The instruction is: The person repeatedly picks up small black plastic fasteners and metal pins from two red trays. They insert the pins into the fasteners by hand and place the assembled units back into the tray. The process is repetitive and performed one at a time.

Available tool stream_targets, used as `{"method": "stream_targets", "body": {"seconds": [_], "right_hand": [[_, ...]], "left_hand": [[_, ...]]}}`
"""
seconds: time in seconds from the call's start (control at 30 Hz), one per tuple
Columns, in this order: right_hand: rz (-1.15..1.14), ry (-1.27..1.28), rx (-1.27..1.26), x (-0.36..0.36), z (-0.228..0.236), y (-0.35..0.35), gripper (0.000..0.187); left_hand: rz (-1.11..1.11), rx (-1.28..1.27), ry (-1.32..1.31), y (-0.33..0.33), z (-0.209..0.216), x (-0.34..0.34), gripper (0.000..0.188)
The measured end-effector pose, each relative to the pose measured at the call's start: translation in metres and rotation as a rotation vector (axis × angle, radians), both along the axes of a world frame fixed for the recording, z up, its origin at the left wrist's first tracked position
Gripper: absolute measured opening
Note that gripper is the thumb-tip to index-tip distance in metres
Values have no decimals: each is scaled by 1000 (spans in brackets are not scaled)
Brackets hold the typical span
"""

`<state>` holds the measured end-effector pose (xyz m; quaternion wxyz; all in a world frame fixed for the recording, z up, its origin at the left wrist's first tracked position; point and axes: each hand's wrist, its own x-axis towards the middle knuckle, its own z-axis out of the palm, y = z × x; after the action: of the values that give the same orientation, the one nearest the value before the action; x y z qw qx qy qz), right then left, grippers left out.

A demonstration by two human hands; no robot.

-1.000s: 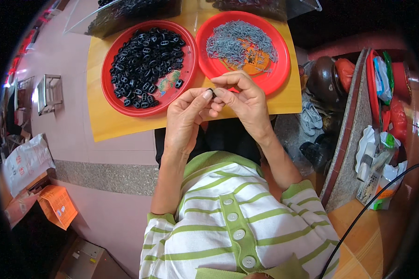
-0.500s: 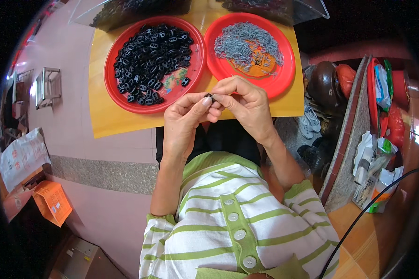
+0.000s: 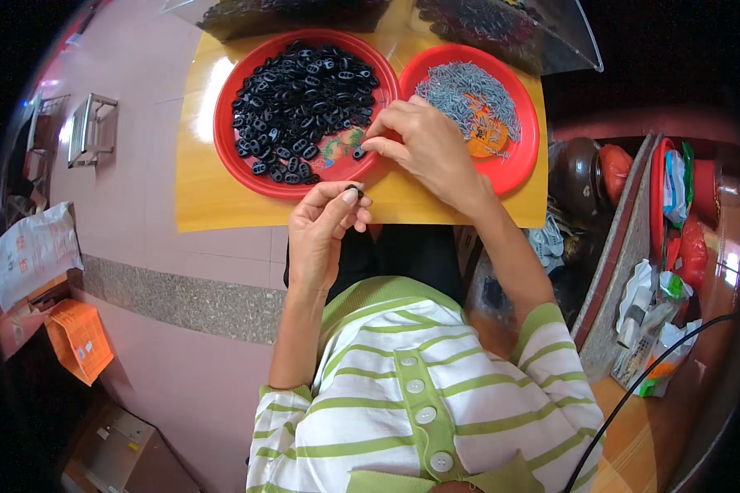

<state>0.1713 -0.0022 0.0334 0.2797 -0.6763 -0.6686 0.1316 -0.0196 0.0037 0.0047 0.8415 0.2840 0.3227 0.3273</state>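
Observation:
My left hand (image 3: 325,226) pinches a small black oval clip (image 3: 354,191) between thumb and fingertips, just off the yellow table's near edge. A tiny greyish tip shows at the clip, too small to make out. My right hand (image 3: 432,152) hovers over where two red plates meet, thumb and forefinger slightly apart and nothing visible between them. Its fingertips are beside a lone black clip (image 3: 359,153) in the left plate (image 3: 224,156). That plate holds a heap of two-holed black clips (image 3: 304,103). Small grey screws (image 3: 473,90) fill part of the right plate (image 3: 522,168).
Clear-walled bins (image 3: 485,29) of dark parts stand at the back of the yellow table (image 3: 197,193). To the right are a brown jar (image 3: 574,172), a low stone-topped ledge (image 3: 608,271) and a black cable (image 3: 633,386). A metal stool (image 3: 90,131) stands far left.
My right hand has left my left hand and moved up to the left plate's right side. My left hand keeps its clip. The whole view has shifted slightly.

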Motion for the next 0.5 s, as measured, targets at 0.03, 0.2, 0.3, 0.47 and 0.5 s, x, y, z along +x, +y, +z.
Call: {"method": "stream_targets", "body": {"seconds": [0.03,0.2,0.3,0.47,0.5], "right_hand": [[20,-55,-23,-2,0,4,21],[92,-229,-257,-13,2,22,23],[121,-275,-281,-18,3,29,24],[167,-381,-222,-22,-1,35,17],[171,-414,-201,-23,0,35,16]], "left_hand": [[8,-3,-1,0,-1,-2,13],[34,-16,-15,1,-6,-7,13],[46,-9,-28,2,-6,-8,13],[43,-15,-26,3,-5,-9,12],[42,-17,-28,3,-6,-9,12]]}}
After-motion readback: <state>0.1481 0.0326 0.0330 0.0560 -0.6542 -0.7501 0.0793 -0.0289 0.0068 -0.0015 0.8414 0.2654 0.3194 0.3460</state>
